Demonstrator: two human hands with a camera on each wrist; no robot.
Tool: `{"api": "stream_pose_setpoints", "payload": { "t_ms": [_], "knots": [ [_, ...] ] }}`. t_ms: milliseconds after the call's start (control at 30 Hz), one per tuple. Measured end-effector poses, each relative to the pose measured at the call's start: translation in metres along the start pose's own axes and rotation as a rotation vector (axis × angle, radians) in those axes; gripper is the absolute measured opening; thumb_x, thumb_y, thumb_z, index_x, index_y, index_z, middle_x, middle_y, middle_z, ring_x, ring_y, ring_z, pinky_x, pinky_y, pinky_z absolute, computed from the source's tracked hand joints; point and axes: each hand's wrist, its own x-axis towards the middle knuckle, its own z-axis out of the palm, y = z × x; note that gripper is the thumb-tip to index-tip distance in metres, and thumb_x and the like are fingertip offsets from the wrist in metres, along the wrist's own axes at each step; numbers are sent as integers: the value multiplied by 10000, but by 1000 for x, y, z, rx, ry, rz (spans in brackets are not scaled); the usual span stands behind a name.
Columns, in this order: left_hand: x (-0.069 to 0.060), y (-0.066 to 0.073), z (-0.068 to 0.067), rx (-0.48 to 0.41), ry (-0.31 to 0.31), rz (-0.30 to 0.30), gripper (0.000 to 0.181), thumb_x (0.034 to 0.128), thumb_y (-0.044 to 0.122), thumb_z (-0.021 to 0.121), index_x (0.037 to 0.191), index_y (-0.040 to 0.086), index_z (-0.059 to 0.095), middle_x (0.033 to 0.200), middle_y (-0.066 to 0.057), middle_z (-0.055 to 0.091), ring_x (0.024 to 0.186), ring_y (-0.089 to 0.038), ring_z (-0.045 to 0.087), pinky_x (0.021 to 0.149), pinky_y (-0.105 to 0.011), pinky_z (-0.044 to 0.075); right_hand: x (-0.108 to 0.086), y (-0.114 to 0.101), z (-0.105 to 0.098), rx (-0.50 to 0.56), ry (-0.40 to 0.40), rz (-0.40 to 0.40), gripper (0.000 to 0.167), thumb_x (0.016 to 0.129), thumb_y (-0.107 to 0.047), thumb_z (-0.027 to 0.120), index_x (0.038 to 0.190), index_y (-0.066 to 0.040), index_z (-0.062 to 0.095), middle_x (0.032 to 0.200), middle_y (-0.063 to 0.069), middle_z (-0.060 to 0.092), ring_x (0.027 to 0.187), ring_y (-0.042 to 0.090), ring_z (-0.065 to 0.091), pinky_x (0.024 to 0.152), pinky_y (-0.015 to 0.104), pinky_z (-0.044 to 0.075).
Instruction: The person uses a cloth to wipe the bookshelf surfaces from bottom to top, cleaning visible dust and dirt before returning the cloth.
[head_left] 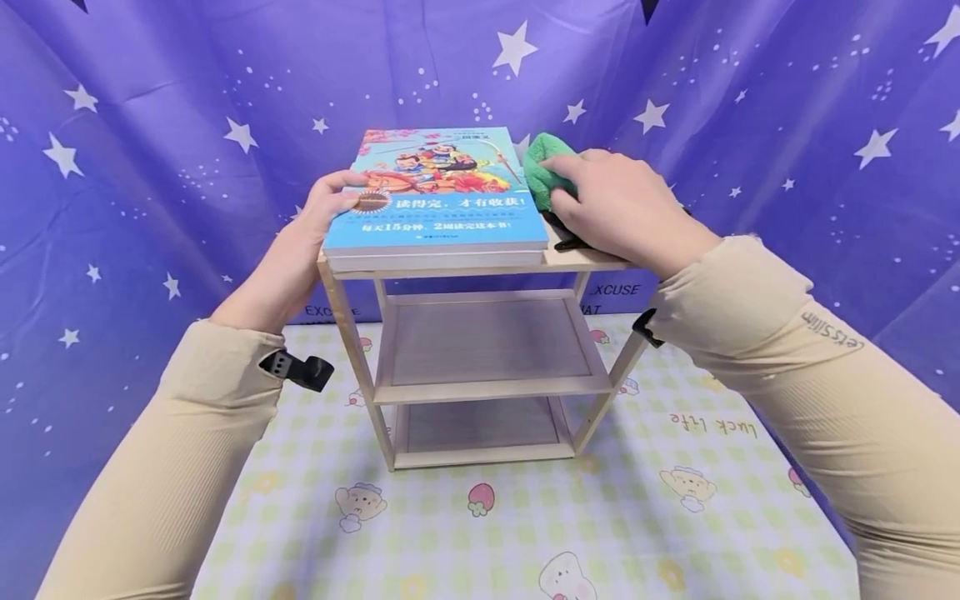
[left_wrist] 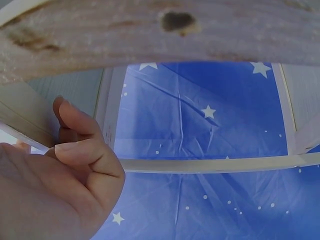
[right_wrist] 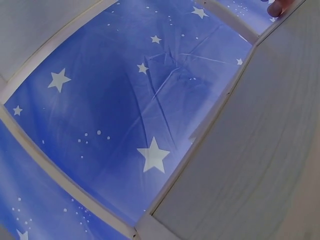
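A thick blue book (head_left: 442, 208) with a cartoon cover lies flat on the top tier of a small wooden shelf (head_left: 491, 387). My left hand (head_left: 311, 225) holds the book's left side, thumb and forefinger on the cover. From below, the left wrist view shows this hand's other fingers (left_wrist: 87, 145) curled beside the top board. Bunched under my right hand (head_left: 626, 200) is a green cloth (head_left: 551, 167), gripped against the top board just right of the book. Only a fingertip (right_wrist: 277, 7) of that hand shows in the right wrist view; the cloth is hidden there.
The shelf's middle panel (head_left: 487, 337) and lower panel (head_left: 480, 423) hold nothing visible. It stands on a table with a green checked cover (head_left: 420, 533). Behind hangs a purple curtain (head_left: 375, 58) with white stars. Black straps (head_left: 300, 369) circle the wrists.
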Motion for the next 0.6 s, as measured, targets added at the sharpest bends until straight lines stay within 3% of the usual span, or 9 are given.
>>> {"api": "stream_pose_setpoints", "payload": {
  "t_ms": [167, 400, 600],
  "knots": [
    [1, 1, 1, 14, 3, -9, 396, 1009, 476, 399, 1376, 343, 333, 1603, -23, 179, 1399, -305, 317, 1131, -503, 246, -4, 3, -1, 25, 47, -21, 514, 979, -245, 367, 1475, -152, 469, 1368, 201, 569, 1180, 389, 548, 928, 579, 428],
    [0, 1, 0, 30, 4, -10, 401, 1006, 494, 394, 1376, 350, 333, 1610, -14, 154, 1395, -312, 316, 1134, -510, 242, -11, 8, -2, 92, 117, -26, 477, 946, -252, 395, 1374, -168, 589, 1273, 154, 645, 944, 329, 572, 753, 484, 426],
    [0, -1, 0, 13, 3, 0, 378, 1012, 480, 401, 1361, 347, 341, 1557, -25, 305, 1401, -284, 328, 1135, -495, 242, -20, 6, -1, 95, 167, -22, 450, 941, -251, 404, 1319, -176, 636, 1142, 135, 690, 797, 306, 542, 648, 402, 387]
  ]
}}
